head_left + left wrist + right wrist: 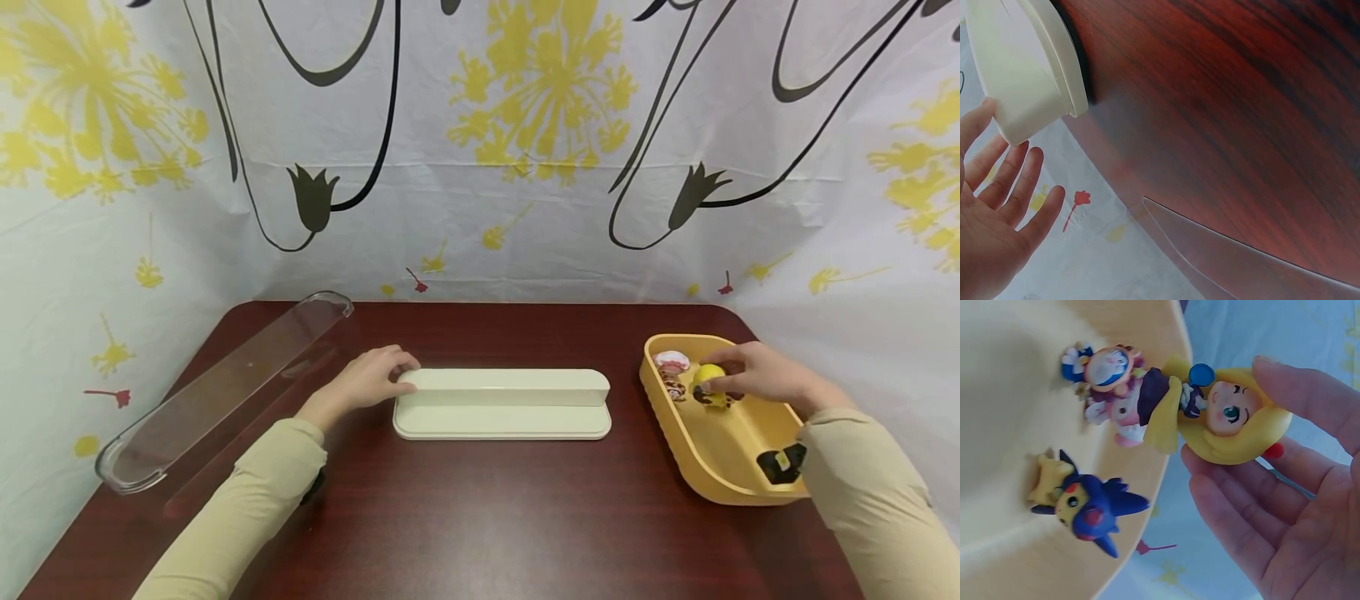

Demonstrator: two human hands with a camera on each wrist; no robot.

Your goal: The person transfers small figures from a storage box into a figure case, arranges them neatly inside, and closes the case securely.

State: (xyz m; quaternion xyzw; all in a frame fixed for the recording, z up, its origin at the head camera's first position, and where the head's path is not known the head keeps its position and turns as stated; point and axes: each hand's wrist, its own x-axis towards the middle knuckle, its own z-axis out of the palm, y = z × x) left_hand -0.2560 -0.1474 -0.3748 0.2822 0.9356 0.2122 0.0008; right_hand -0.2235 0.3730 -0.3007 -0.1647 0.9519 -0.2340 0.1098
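Note:
My right hand (768,375) pinches a small yellow-haired figurine (1229,419) by its head, thumb on one side and fingers on the other, at the far part of a yellow tray (686,446). Beside it in the right wrist view are a yellow figurine in a blue hat (1088,509) and a partly hidden figurine with a round face (1109,367). A cream two-step display stand (502,422) lies across the middle of the table. At the stand's left end, my left hand (369,377) touches it with thumb and fingertips, the fingers loosely extended.
A long clear plastic cover (232,387) with rounded ends is at the table's left edge. A black item (782,463) lies in the near end of the tray. Patterned cloth (480,250) surrounds the dark red table (480,517) at the back and sides.

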